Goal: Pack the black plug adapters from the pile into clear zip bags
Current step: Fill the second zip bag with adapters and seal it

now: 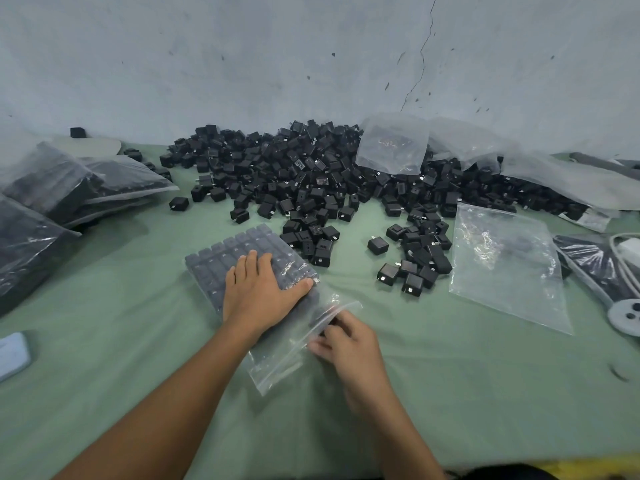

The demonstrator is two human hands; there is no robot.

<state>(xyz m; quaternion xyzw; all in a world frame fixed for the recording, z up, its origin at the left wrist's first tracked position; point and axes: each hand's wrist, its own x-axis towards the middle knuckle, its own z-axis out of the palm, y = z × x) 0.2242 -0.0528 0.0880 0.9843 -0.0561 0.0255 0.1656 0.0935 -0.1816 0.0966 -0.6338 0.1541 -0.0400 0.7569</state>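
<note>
A clear zip bag (239, 251) filled with neat rows of black plug adapters lies on the green table cloth in front of me. My left hand (258, 289) presses flat on top of the packed adapters, fingers straight. My right hand (341, 341) pinches the bag's open zip end (304, 341) at its near right corner. A big pile of loose black adapters (311, 178) spreads across the table behind the bag, up to the wall.
Filled bags (52, 188) are stacked at the left. An empty clear bag (505, 265) lies flat at the right, more empty bags (394, 143) rest on the pile. A white cable and grey disc (627, 317) sit at the right edge. A pale blue object (12, 355) lies at the left edge.
</note>
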